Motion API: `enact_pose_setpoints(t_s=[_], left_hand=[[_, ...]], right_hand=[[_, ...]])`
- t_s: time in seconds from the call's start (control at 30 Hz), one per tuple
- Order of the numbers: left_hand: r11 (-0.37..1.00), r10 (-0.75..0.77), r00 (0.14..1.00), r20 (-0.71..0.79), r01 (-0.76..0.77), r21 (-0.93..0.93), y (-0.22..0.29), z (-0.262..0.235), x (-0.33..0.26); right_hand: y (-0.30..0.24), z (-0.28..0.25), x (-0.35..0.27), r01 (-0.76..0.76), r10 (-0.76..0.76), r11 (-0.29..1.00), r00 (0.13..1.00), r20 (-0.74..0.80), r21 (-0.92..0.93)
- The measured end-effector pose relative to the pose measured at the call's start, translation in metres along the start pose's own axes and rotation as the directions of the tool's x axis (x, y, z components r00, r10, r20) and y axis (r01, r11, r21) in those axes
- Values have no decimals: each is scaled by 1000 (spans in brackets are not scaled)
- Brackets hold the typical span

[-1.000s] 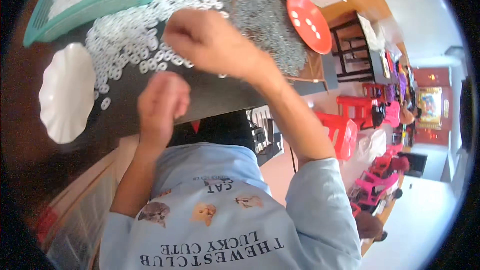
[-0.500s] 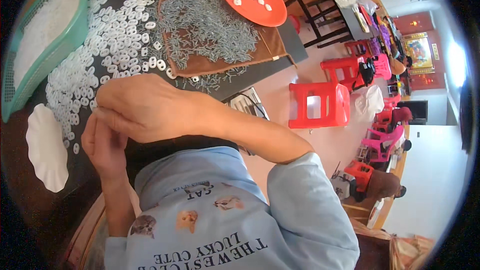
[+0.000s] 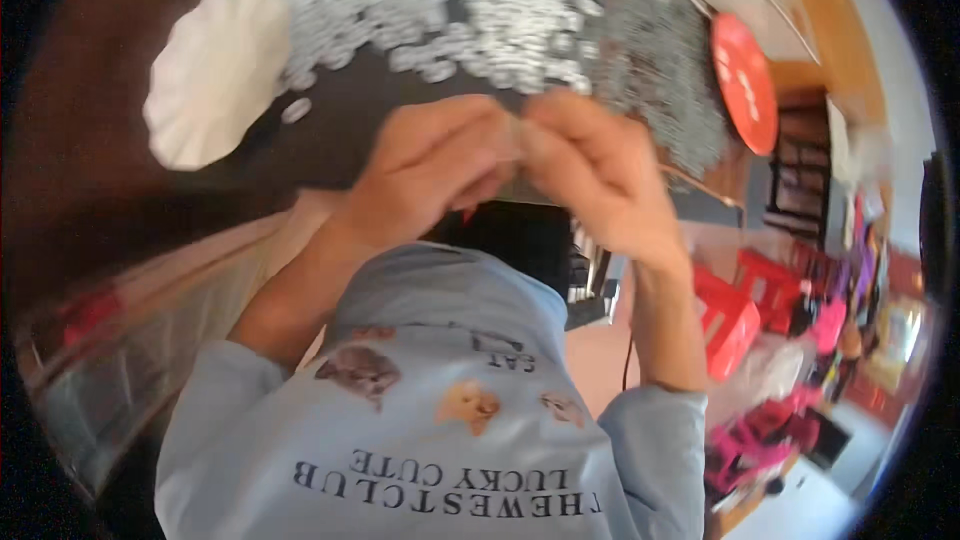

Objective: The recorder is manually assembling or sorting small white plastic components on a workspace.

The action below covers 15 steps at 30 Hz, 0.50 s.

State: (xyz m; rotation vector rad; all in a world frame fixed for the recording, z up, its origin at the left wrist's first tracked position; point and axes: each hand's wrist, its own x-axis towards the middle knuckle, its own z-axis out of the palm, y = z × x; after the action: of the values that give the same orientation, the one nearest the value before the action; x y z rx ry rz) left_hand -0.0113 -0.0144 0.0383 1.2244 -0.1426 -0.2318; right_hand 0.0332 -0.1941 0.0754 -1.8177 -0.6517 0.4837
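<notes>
Spread across the top of the frame, a heap of white plastic rings [image 3: 470,15] on a dark table [image 3: 330,130]. Upper left, a white scalloped dish [image 3: 215,70]. At center, left hand [image 3: 430,175] and right hand [image 3: 600,175] pressed fingertip to fingertip, pinching a small clear piece [image 3: 519,138], blurred.

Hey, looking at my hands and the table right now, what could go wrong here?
1. Both hands, left hand and right hand, pinch something small above the table edge; what it is cannot be told. If it slips, it may drop into your lap.
2. The loose white rings lie heaped near the white dish; a sweeping forearm might scatter them.
</notes>
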Motion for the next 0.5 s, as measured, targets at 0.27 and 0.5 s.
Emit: enact_pose_setpoints(t_s=[0.27, 0.5], left_hand=[[998, 53, 998, -16, -54, -38, -12, -6, -11], [992, 95, 995, -32, -92, 90, -32, 9, -17]], right_hand=[[-3, 15, 4, -158, 166, 983, 982, -88, 95], [1, 18, -9, 169, -263, 831, 959, -107, -530]])
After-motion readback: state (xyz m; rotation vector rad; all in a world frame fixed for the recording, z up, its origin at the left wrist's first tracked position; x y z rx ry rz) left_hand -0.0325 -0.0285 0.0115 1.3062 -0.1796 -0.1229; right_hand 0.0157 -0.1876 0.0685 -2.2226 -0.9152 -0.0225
